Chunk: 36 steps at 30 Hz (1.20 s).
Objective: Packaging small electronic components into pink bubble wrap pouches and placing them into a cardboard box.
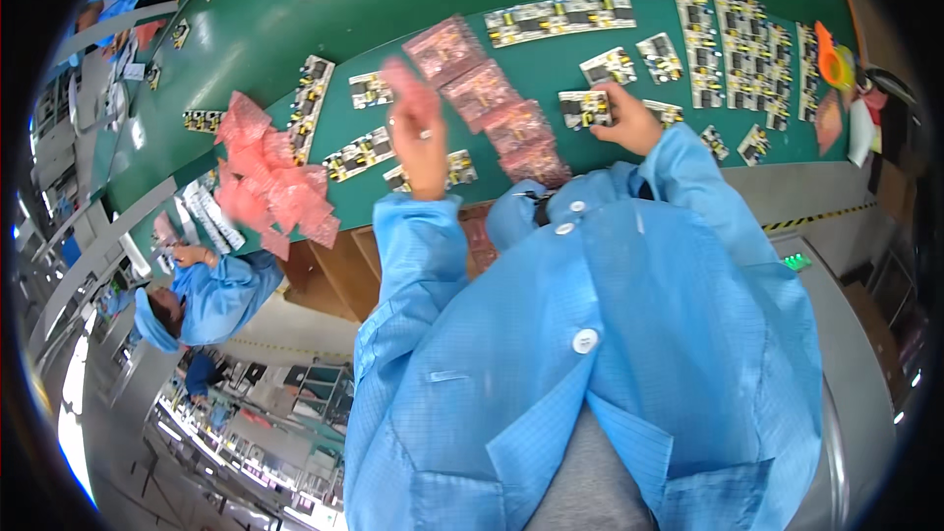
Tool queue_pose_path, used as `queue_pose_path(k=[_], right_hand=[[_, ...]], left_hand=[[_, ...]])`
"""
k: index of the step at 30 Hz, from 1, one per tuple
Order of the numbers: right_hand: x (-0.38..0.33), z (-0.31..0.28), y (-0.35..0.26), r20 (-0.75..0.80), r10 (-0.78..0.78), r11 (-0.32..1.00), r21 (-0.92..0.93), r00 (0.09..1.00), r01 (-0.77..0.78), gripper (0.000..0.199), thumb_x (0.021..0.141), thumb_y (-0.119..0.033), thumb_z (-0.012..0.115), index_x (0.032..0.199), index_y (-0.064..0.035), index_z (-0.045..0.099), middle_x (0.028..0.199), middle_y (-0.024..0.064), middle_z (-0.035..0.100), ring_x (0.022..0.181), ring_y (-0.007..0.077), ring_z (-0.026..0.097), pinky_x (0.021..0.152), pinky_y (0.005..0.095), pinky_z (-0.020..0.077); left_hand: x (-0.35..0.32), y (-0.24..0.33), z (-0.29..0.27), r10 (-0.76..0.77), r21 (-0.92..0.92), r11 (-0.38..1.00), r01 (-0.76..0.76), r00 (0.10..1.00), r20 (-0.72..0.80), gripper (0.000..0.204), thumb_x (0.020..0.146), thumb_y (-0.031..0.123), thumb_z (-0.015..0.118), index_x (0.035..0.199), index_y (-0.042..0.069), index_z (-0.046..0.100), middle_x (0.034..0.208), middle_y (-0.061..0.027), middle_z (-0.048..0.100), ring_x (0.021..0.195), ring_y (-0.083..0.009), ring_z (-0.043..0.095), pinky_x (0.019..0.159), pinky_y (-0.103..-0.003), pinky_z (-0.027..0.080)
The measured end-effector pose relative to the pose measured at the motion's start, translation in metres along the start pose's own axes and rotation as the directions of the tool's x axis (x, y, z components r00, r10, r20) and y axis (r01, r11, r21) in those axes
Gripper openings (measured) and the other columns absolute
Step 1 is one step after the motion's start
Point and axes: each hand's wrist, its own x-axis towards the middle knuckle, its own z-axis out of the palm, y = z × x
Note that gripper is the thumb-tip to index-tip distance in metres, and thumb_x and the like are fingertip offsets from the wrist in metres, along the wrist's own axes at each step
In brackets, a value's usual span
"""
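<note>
In my right hand [631, 124] I pinch a small circuit board [581, 109] by its right edge, above the green table. My left hand [419, 146] is raised, with its fingers closed on a pink bubble bag [409, 85]; bag and fingertips are smeared by motion. Between the two hands runs an overlapping row of circuit boards packed in pink bubble bags [480, 93]. Left of my left hand lies a loose heap of pink bubble bags [258, 162]. Bare boards lie close to my right hand, one of them a small board [609, 66] just beyond it.
Long strips of joined boards [747, 49] stand in rows at the right, and another strip [560, 20] lies at the back. Orange and yellow tape rolls [835, 64] sit at the table's right end. A co-worker [211, 295] in blue works at the left.
</note>
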Motion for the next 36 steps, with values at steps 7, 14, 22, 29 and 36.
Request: queue_pose_path(k=[7, 14, 22, 29, 36], right_hand=[[-0.059, -0.013, 0.042, -0.15, 0.16, 0.964, 0.235, 0.976, -0.122, 0.063, 0.08, 0.0, 0.073, 0.134, -0.0045, 0.042, 0.117, 0.0135, 0.059, 0.105, 0.0225, 0.06, 0.086, 0.036, 0.053], [-0.11, -0.013, 0.097, -0.271, 0.086, 0.96, 0.282, 0.959, -0.007, 0.063, 0.08, -0.004, 0.073, 0.134, -0.0042, 0.041, 0.108, 0.0149, 0.061, 0.095, 0.0213, 0.062, 0.079, 0.0343, 0.0528], [-0.133, -0.01, 0.127, -0.342, 0.125, 0.939, 0.344, 0.931, 0.0, 0.06, 0.079, -0.004, 0.072, 0.13, -0.0013, 0.041, 0.102, 0.0146, 0.063, 0.09, 0.0198, 0.063, 0.076, 0.0336, 0.0529], [-0.15, -0.006, 0.135, -0.343, 0.207, 0.88, 0.474, 0.916, -0.022, 0.06, 0.08, -0.003, 0.071, 0.13, 0.0018, 0.038, 0.096, 0.0138, 0.065, 0.082, 0.0177, 0.063, 0.071, 0.0316, 0.0524], [-0.166, -0.002, 0.141, -0.396, 0.246, 0.871, 0.491, 0.885, -0.022, 0.061, 0.081, 0.0, 0.069, 0.134, -0.001, 0.039, 0.102, 0.0142, 0.065, 0.09, 0.0188, 0.064, 0.077, 0.0315, 0.0526]], left_hand=[[-0.065, 0.042, 0.122, 0.303, 0.308, 0.818, -0.486, 0.819, 0.487, 0.036, 0.066, 0.0, 0.069, 0.101, 0.003, 0.06, 0.095, -0.0143, 0.056, 0.093, -0.0338, 0.055, 0.082, -0.042, 0.046], [-0.089, 0.039, 0.16, 0.354, 0.211, 0.634, -0.744, 0.523, 0.775, 0.037, 0.068, 0.01, 0.073, 0.101, 0.004, 0.059, 0.112, -0.0122, 0.053, 0.108, -0.0337, 0.05, 0.088, -0.045, 0.045], [-0.113, 0.022, 0.172, 0.388, 0.176, 0.626, -0.76, 0.499, 0.775, 0.027, 0.071, 0.008, 0.07, 0.096, 0.003, 0.058, 0.108, -0.0136, 0.054, 0.1, -0.0344, 0.053, 0.084, -0.045, 0.047], [-0.116, 0.022, 0.163, 0.366, 0.123, 0.634, -0.764, 0.437, 0.822, 0.032, 0.073, 0.002, 0.063, 0.104, 0.003, 0.06, 0.105, -0.0116, 0.057, 0.093, -0.0322, 0.057, 0.08, -0.041, 0.05], [-0.117, 0.047, 0.16, 0.33, 0.032, 0.454, -0.89, 0.202, 0.922, 0.05, 0.079, 0.019, 0.063, 0.128, 0.013, 0.057, 0.133, -0.0178, 0.05, 0.132, -0.0375, 0.041, 0.106, -0.045, 0.038]])
